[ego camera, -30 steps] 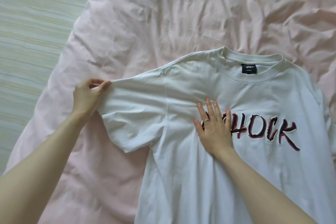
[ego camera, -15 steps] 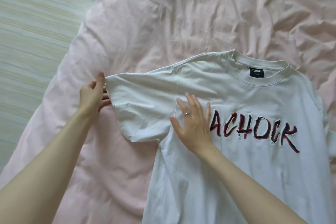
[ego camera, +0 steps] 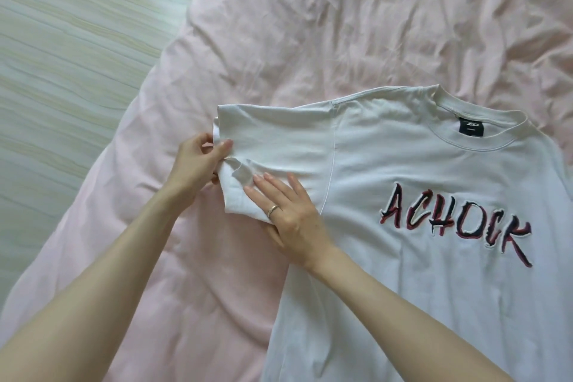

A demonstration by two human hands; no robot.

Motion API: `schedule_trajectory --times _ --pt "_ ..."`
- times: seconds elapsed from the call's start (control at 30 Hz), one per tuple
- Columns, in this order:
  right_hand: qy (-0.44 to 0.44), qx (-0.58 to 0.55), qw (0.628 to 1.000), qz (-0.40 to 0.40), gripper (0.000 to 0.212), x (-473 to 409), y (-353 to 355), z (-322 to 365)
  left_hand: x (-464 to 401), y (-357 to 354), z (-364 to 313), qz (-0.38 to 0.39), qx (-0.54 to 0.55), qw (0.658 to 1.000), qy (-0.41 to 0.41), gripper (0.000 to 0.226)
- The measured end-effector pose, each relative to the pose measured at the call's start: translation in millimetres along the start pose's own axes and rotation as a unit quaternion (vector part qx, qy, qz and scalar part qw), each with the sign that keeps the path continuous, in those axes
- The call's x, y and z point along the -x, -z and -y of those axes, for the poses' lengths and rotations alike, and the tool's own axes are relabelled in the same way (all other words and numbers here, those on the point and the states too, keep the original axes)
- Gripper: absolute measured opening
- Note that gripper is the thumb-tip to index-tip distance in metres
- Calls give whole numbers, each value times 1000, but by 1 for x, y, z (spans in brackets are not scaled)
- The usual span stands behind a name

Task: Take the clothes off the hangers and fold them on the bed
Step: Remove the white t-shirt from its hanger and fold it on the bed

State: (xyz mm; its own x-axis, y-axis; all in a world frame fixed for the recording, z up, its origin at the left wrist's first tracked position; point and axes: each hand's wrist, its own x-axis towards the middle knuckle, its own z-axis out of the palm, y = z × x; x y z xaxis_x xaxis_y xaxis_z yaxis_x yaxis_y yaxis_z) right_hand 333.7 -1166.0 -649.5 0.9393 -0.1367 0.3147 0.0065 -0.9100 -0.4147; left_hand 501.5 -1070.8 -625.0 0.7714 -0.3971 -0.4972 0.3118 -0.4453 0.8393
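Risk: left hand [ego camera: 198, 164] pinching the sleeve [ego camera: 273, 146] cuff mid-frame while right hand [ego camera: 290, 214] presses spread fingers flat could lock in the bunched crease.

Illumination is soft, even daylight with no harsh glare. The pink bed cover [ego camera: 279, 40] shows shallow shadows in its creases, consistent with a diffuse source. The white T-shirt [ego camera: 434, 180] is bright but not blown out; its lettering reads sharply. Faint shadows fall beneath both forearms. Focus is sharp at centre. Wide-angle distortion bends the floor [ego camera: 62, 40] boards at the left edge. No motion blur is evident.
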Motion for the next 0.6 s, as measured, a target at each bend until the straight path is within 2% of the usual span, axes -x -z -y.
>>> schedule_trajectory --times 0.07,0.2,0.3,0.37,0.47,0.53,0.6 --pt "2 34 999 38 46 5 -6 3 0 6 4 -7 -20 1000 -13 4" --pt "-3 96 990 105 46 13 -18 9 -9 10 0 -38 -110 990 -75 37" --pt "-27 116 986 120 55 8 -20 15 -23 9 -12 -47 -140 983 -105 29" --pt "-35 118 985 117 52 2 -22 17 -31 7 -12 -36 -162 979 -118 26" --pt "-26 86 993 73 37 -4 -26 15 -35 4 -13 -22 -93 989 -111 20" --pt "-18 58 997 58 35 -1 -28 12 -37 12 -10 28 -56 992 -113 21" --pt "-12 40 998 56 36 3 -28 10 -37 20 -6 77 -80 983 -145 31"
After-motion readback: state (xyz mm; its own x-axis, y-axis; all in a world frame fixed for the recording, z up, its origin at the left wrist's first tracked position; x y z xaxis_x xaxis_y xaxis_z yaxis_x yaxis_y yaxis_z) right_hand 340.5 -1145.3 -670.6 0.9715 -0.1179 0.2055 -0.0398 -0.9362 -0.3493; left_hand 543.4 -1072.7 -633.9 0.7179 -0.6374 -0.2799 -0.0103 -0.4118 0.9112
